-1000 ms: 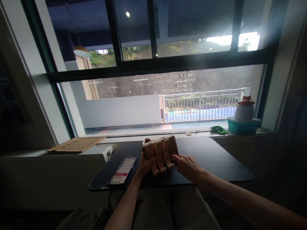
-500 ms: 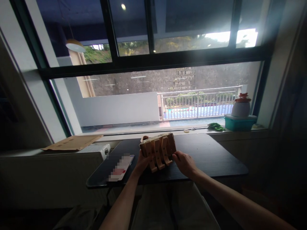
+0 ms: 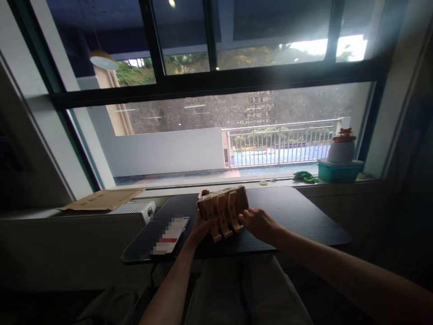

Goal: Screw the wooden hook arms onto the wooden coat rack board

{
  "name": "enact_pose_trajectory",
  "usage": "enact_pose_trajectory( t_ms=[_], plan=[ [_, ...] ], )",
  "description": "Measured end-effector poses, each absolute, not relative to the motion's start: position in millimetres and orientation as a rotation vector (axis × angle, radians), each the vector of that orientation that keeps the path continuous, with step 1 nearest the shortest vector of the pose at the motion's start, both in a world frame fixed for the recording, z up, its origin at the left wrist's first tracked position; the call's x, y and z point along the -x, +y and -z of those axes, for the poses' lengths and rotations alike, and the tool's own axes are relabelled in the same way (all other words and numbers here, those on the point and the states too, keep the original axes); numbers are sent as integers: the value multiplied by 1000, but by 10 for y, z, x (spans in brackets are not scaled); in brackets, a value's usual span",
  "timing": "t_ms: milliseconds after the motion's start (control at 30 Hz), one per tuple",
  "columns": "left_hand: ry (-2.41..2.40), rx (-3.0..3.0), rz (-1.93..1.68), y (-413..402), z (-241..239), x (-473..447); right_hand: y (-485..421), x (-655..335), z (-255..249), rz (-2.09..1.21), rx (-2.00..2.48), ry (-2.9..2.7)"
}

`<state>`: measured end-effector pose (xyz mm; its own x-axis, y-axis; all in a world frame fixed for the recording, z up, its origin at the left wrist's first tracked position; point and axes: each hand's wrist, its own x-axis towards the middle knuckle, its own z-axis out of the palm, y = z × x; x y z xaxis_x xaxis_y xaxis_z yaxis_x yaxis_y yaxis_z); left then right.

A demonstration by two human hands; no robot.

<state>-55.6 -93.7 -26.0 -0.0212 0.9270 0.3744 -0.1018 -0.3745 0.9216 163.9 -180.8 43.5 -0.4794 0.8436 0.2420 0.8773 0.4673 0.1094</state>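
A brown block-shaped piece with three curved wooden strips (image 3: 222,217) down its front is tilted above the black table (image 3: 287,216). The strips bend outward at their lower ends and have dark dots like holes. My left hand (image 3: 200,228) grips the piece at its lower left, thumb across the front. At the right side, my right hand (image 3: 259,222) is closed, fingertips pressed together by the rightmost strip; whatever is between them is hidden. Left of the left hand, a phone (image 3: 172,237) lies on the table, its screen partly blurred.
A brown paper envelope (image 3: 104,198) rests on a white radiator (image 3: 135,208) at left. On the windowsill stand a teal box (image 3: 338,171) with a white, orange-topped container (image 3: 341,150), a green cloth-like bundle (image 3: 304,177) and a small ring (image 3: 263,183).
My right hand has shifted slightly left and up, closer against the rightmost strip. The left hand and the piece stay nearly in place; the view has tilted a little.
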Motion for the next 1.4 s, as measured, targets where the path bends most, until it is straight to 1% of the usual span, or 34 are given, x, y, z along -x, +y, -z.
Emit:
enact_pose_trajectory(
  t_ms=[133,233,367,533,633,700,900,1000,1067,1267,1400],
  plan=[
    [917,-1398,-1513,-928,283,553,-1808,-1650,-250,233,1749,-2306],
    [914,-1398,-1527,-937,275,544,-1811,-1665,-188,155,1837,-2209],
    [894,-1415,-1531,-941,253,544,-1809,-1690,-291,160,1802,-2248],
    [893,-1428,-1517,-904,298,563,-1844,-1676,-495,295,1598,-2473],
    [904,-1420,-1525,-887,336,570,-1845,-1668,-503,308,1512,-2573],
    [899,-1421,-1517,-886,343,572,-1827,-1676,-452,283,1534,-2565],
    [877,-1409,-1493,-918,292,550,-1754,-1704,-214,93,1802,-2323],
    [874,-1392,-1515,-945,258,529,-1756,-1683,-199,17,1826,-2311],
    [870,-1384,-1518,-961,242,522,-1778,-1652,-259,46,1816,-2321],
    [898,-1378,-1549,-962,254,530,-1845,-1542,-523,307,1657,-2473],
    [893,-1402,-1528,-950,265,535,-1798,-1552,-551,332,1576,-2587]
  ],
)
